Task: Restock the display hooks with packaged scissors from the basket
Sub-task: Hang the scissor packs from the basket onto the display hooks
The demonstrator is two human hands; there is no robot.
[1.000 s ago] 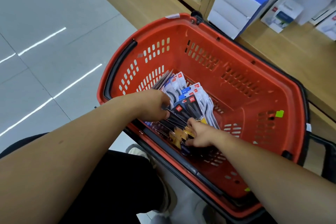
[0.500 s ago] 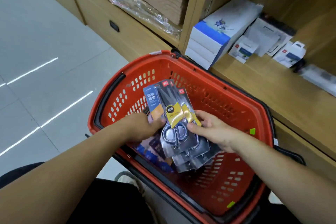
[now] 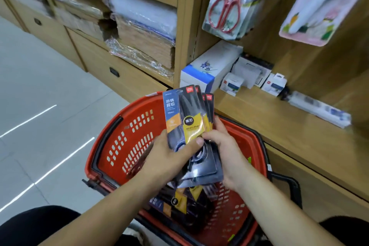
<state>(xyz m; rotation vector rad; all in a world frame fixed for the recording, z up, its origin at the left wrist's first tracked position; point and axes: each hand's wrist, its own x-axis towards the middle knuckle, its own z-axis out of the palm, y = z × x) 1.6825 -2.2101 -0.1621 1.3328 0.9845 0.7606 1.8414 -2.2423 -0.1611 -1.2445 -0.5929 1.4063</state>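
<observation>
Lifted since the previous half-second: one fanned stack of packaged scissors [image 3: 185,124], earlier low within the red basket [image 3: 111,132], now upright above its far rim, card tops pointing away from the basket toward the shelving. Left hand [image 3: 169,158]: curled round the stack's lower left, thumb pressed across the front card. Right hand [image 3: 225,152]: fingers wrapped round the stack's right edge. Remaining packs [image 3: 179,203]: several, lying loose on the basket floor, near side. Hanging scissors pack [image 3: 225,12]: red-handled, on display high beyond the basket's far side; its hook is out of sight. Assessment: pick-up complete, hanging not yet begun; the stack likely needs carrying up beyond the basket to the hooks, then threading one card at a time.
</observation>
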